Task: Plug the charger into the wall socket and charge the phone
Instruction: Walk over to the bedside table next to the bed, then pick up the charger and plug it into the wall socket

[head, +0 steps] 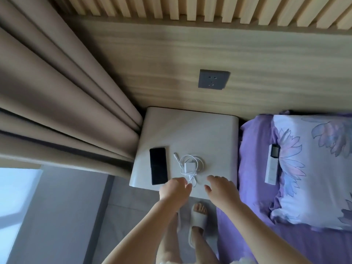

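Left hand (174, 188): fingers curled loosely, hovering at the near edge of the bedside table (213, 130), fingertips just beside the near loop of the cable (192, 179). Contact with the cable cannot be confirmed; nothing is gripped.

Right hand (221, 189): spread, fingers relaxed, empty, over the near edge of the table, to the right of the cable.

Charger (189, 166): white block lying flat on the table, just beyond and between the two hands, its white cable coiled around it. The cable's free end (175, 154) lies beyond the left hand, toward the phone.

Phone (158, 165): dark, lying flat, screen unlit, just beyond and to the left of the left hand, apart from the charger.

Wall socket (213, 79): grey plate on the wood-panelled wall, well beyond both hands, above the table; nothing plugged in.

Right of the right hand: a bed with purple sheet (253, 149), floral pillow (314, 168), and a white remote (272, 164) lying on them. Left of the left hand: curtains (57, 92).
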`<move>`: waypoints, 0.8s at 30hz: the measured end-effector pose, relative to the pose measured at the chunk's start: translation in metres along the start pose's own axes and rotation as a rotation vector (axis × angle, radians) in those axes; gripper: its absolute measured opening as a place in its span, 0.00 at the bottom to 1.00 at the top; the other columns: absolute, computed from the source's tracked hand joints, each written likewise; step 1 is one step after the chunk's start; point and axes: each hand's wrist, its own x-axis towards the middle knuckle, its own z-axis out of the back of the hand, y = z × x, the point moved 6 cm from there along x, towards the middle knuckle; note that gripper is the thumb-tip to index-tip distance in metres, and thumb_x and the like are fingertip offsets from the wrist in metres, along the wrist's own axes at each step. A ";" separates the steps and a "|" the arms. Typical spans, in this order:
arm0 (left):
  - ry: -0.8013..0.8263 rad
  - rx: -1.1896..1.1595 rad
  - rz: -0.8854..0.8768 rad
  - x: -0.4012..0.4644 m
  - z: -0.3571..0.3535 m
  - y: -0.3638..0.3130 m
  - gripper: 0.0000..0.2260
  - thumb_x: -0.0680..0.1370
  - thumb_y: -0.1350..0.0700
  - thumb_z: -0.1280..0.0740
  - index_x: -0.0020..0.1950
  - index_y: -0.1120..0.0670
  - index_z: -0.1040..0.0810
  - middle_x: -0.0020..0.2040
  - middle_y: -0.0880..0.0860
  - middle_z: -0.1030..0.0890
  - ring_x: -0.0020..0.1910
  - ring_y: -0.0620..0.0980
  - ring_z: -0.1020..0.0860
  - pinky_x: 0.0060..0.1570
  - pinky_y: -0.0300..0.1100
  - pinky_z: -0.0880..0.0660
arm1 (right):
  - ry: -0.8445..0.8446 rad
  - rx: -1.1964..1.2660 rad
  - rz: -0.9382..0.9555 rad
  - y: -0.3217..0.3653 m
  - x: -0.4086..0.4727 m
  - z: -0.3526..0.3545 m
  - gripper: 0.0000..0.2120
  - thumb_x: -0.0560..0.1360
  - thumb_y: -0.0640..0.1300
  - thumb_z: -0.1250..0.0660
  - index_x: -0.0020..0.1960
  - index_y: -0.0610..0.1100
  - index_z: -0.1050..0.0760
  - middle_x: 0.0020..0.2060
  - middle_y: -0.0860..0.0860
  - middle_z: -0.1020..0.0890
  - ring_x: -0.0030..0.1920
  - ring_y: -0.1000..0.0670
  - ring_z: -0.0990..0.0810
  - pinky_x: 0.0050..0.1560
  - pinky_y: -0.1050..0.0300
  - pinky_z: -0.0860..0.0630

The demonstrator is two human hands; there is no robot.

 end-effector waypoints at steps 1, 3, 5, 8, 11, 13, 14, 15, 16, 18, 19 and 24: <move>0.005 -0.014 -0.001 0.008 -0.002 0.000 0.16 0.77 0.47 0.45 0.53 0.51 0.20 0.50 0.53 0.17 0.48 0.54 0.20 0.43 0.44 0.24 | 0.009 0.021 -0.019 -0.002 0.006 -0.005 0.15 0.78 0.50 0.45 0.60 0.45 0.30 0.53 0.47 0.19 0.56 0.43 0.23 0.53 0.51 0.28; 0.016 -0.042 0.000 0.027 -0.007 0.003 0.16 0.78 0.48 0.44 0.57 0.51 0.21 0.55 0.53 0.18 0.51 0.54 0.21 0.46 0.44 0.24 | 0.031 0.086 -0.067 -0.005 0.018 -0.016 0.16 0.78 0.49 0.45 0.63 0.45 0.31 0.54 0.46 0.20 0.57 0.43 0.23 0.54 0.51 0.28; 0.015 -0.066 -0.005 0.045 -0.012 0.008 0.17 0.79 0.48 0.44 0.63 0.50 0.25 0.61 0.52 0.22 0.56 0.54 0.22 0.49 0.45 0.25 | 0.050 0.171 -0.112 -0.007 0.031 -0.027 0.16 0.79 0.48 0.44 0.64 0.45 0.33 0.56 0.45 0.21 0.58 0.43 0.23 0.55 0.51 0.27; 0.035 -0.114 -0.007 0.072 -0.023 0.014 0.20 0.79 0.48 0.44 0.71 0.48 0.33 0.68 0.51 0.28 0.61 0.53 0.25 0.54 0.46 0.26 | 0.066 0.288 -0.163 -0.006 0.051 -0.043 0.17 0.79 0.47 0.43 0.66 0.45 0.34 0.57 0.45 0.21 0.59 0.44 0.24 0.55 0.52 0.27; 0.056 -0.130 -0.034 0.098 -0.034 0.014 0.23 0.78 0.48 0.42 0.73 0.47 0.38 0.70 0.52 0.31 0.61 0.53 0.25 0.55 0.48 0.25 | 0.071 0.364 -0.217 -0.006 0.071 -0.059 0.17 0.79 0.47 0.42 0.66 0.45 0.34 0.59 0.46 0.22 0.61 0.45 0.24 0.56 0.53 0.27; 0.073 -0.130 -0.054 0.111 -0.042 0.013 0.24 0.78 0.47 0.41 0.73 0.47 0.40 0.70 0.52 0.33 0.61 0.54 0.26 0.54 0.49 0.24 | 0.086 0.381 -0.251 -0.006 0.081 -0.070 0.17 0.79 0.47 0.42 0.66 0.45 0.33 0.61 0.46 0.22 0.63 0.46 0.25 0.58 0.54 0.28; 0.086 -0.128 -0.061 0.117 -0.047 0.013 0.24 0.78 0.47 0.40 0.73 0.47 0.40 0.70 0.52 0.33 0.62 0.54 0.27 0.54 0.49 0.25 | 0.088 0.388 -0.267 -0.006 0.086 -0.074 0.17 0.79 0.47 0.42 0.67 0.45 0.34 0.62 0.46 0.22 0.63 0.46 0.25 0.59 0.54 0.28; 0.097 -0.126 -0.067 0.122 -0.051 0.013 0.25 0.78 0.46 0.40 0.74 0.46 0.41 0.71 0.51 0.34 0.63 0.54 0.27 0.54 0.49 0.25 | 0.082 0.400 -0.282 -0.006 0.090 -0.077 0.17 0.79 0.47 0.42 0.67 0.45 0.34 0.62 0.47 0.22 0.63 0.46 0.25 0.58 0.54 0.28; 0.104 -0.126 -0.073 0.126 -0.054 0.013 0.25 0.78 0.46 0.40 0.74 0.46 0.41 0.71 0.51 0.34 0.63 0.54 0.28 0.55 0.49 0.26 | 0.071 0.417 -0.295 -0.006 0.093 -0.079 0.18 0.79 0.47 0.41 0.67 0.46 0.34 0.62 0.47 0.22 0.63 0.46 0.25 0.57 0.55 0.28; 0.101 -0.124 -0.095 0.133 -0.058 0.012 0.25 0.77 0.45 0.40 0.73 0.45 0.40 0.71 0.51 0.34 0.65 0.54 0.30 0.56 0.48 0.27 | 0.044 0.465 -0.314 -0.006 0.099 -0.082 0.18 0.78 0.46 0.40 0.68 0.47 0.34 0.61 0.47 0.21 0.61 0.45 0.24 0.57 0.54 0.28; 0.099 -0.130 -0.107 0.136 -0.058 0.012 0.25 0.77 0.45 0.39 0.73 0.45 0.39 0.71 0.50 0.33 0.65 0.53 0.30 0.56 0.48 0.28 | 0.030 0.492 -0.321 -0.007 0.100 -0.082 0.18 0.78 0.45 0.40 0.67 0.47 0.33 0.60 0.47 0.20 0.61 0.45 0.23 0.57 0.54 0.27; 0.100 -0.174 -0.162 0.142 -0.059 0.014 0.26 0.75 0.50 0.35 0.72 0.44 0.37 0.68 0.51 0.30 0.63 0.54 0.30 0.55 0.46 0.28 | -0.020 0.648 -0.336 -0.010 0.099 -0.087 0.14 0.77 0.42 0.38 0.63 0.48 0.28 0.53 0.45 0.16 0.53 0.44 0.20 0.52 0.52 0.25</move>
